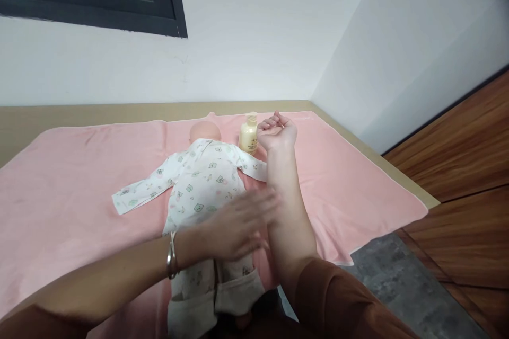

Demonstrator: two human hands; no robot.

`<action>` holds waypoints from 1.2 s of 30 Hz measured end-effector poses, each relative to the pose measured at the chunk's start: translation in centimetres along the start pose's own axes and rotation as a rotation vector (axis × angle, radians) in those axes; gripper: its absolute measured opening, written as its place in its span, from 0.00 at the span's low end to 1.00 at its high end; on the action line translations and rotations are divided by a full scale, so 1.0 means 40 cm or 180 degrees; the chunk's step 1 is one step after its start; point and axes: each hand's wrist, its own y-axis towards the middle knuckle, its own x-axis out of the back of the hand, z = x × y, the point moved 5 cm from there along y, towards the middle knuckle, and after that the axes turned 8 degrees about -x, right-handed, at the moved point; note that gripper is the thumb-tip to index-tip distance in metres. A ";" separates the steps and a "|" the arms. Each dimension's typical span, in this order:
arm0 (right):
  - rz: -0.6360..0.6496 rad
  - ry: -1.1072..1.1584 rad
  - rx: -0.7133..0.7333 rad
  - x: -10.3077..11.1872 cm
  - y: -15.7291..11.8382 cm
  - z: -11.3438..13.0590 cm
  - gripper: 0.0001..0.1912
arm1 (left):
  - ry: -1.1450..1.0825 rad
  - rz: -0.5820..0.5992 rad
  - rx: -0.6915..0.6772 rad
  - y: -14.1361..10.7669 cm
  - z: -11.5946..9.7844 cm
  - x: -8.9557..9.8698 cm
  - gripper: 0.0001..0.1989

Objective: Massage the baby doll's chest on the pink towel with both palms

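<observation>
Over pink cloth (pixel 358 190), left fingers (pixel 258 204) extend onto right forearm (pixel 291 209); right fingers (pixel 266 125) half-curl.

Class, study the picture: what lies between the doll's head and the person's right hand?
In the head view, a pale yellow bottle lies between the doll's head and the right hand, with pink cloth showing beside it.

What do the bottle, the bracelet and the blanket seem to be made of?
Bottle: probably plastic, possibly glass; glossy, judging by its highlights.
Bracelet: likely polished, silver-coloured metal, from its bright glints.
Blanket: seemingly fleece or plush fabric, given its matte surface and soft folds.
</observation>
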 end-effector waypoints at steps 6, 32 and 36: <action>-0.0302 -0.0967 0.0653 0.046 0.049 0.026 0.06 | -0.1077 -0.2507 0.2432 -0.041 0.260 0.138 0.25; -0.0261 -0.0135 -0.0023 0.040 0.018 0.021 0.08 | 0.0401 -0.0190 -0.0035 0.113 0.115 -0.058 0.37; -0.0194 -0.0228 -0.0118 0.046 0.031 -0.001 0.11 | 0.0450 -0.0274 -0.0079 0.111 0.131 -0.078 0.42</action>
